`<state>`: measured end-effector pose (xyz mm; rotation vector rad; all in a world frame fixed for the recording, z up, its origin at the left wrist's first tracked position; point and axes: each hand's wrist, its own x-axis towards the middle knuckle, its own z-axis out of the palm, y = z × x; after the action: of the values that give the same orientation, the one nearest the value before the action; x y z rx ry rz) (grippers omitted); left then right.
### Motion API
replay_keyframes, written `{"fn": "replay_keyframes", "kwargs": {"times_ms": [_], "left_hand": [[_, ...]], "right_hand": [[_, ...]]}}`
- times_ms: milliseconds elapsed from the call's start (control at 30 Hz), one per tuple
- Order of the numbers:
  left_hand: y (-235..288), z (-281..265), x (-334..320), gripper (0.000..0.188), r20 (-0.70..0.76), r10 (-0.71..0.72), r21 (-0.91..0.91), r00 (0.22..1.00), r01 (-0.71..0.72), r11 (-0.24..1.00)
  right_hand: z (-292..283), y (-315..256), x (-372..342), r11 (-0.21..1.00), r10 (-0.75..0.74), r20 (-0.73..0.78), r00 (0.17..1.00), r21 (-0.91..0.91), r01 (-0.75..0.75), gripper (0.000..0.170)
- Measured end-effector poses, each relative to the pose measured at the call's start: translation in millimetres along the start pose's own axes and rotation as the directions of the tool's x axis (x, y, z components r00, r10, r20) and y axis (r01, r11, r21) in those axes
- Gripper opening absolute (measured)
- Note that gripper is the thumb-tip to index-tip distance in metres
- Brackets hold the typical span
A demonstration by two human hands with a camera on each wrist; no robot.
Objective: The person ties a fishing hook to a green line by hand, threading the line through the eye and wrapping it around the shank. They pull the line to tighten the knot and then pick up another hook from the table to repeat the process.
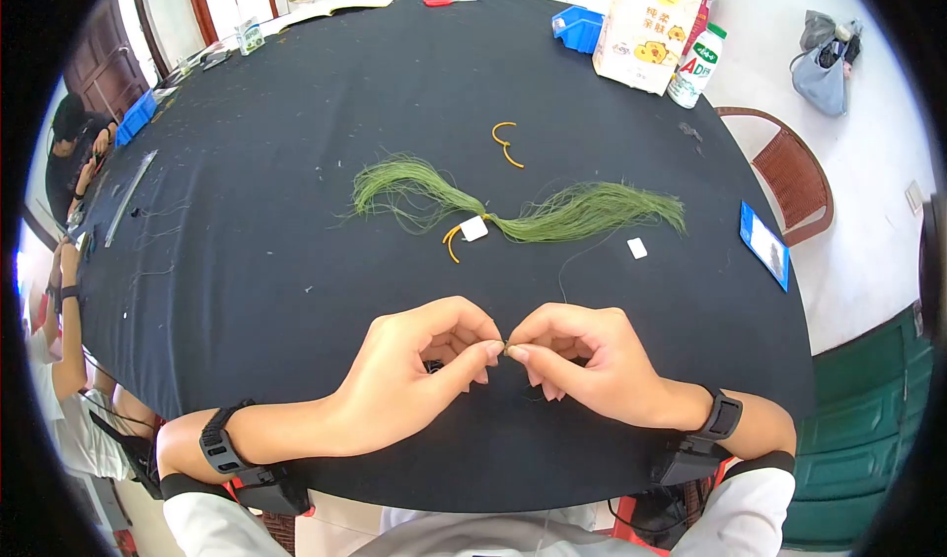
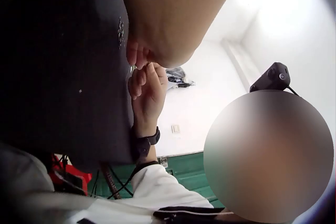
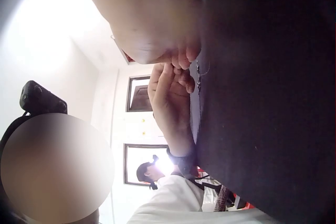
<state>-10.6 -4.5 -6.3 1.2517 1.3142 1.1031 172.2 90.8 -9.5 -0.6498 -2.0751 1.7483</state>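
Near the front of the table my left hand point(image 1: 414, 365) and right hand point(image 1: 592, 360) meet, thumbs and forefingers pinching a thin dark strand point(image 1: 506, 347) between them. Its exact kind I cannot tell. A fine thread point(image 1: 563, 279) rises from near the right hand toward a bundle of green threads point(image 1: 582, 212), tied at its middle. Small dark beaded-looking pieces point(image 2: 121, 32) lie on the cloth below the fingers, partly hidden by the hands in the head view. Beyond the hands are a white tag point(image 1: 474, 228) at the tie and another white tag point(image 1: 636, 248) to the right.
Yellow curved pieces point(image 1: 508, 146) lie behind the bundle. Farther back are a red-handled tool point(image 1: 444, 1), a blue bin point(image 1: 578, 29), a tissue pack point(image 1: 641, 34) and a white bottle point(image 1: 696, 67). A blue packet point(image 1: 764, 245) sits at the right edge. Other people sit at the left.
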Motion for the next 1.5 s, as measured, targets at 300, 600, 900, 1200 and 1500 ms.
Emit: {"fn": "replay_keyframes", "kwargs": {"times_ms": [300,600,900,1200,1500], "left_hand": [[-0.6,-1.4,0.4,0.01,0.059,0.296,0.35,0.953,-0.298,0.888],[-5.7,-0.9,1.5,0.012,0.092,0.457,0.418,0.885,-0.451,0.789],[-4.9,0.0,2.6,0.014,0.116,0.525,0.443,0.843,-0.517,0.732],[-5.0,0.4,3.0,0.016,0.132,0.577,0.502,0.806,-0.556,0.662],[-2.8,-1.9,3.9,0.021,0.186,0.679,0.538,0.71,-0.652,0.535]], "right_hand": [[0.5,2.2,-1.9,0.931,-0.257,-0.041,0.966,-0.28,0.236,0.007],[-0.3,1.8,-0.6,0.726,-0.518,0.03,0.855,-0.514,0.457,0.013],[0.0,-0.6,-3.2,0.536,-0.587,0.144,0.797,-0.668,0.516,0.016],[1.7,-0.6,-4.8,0.554,-0.59,0.122,0.798,-0.658,0.51,0.015],[-8.6,-9.3,-4.2,0.946,0.129,0.164,0.978,0.277,-0.172,0.011]]}}
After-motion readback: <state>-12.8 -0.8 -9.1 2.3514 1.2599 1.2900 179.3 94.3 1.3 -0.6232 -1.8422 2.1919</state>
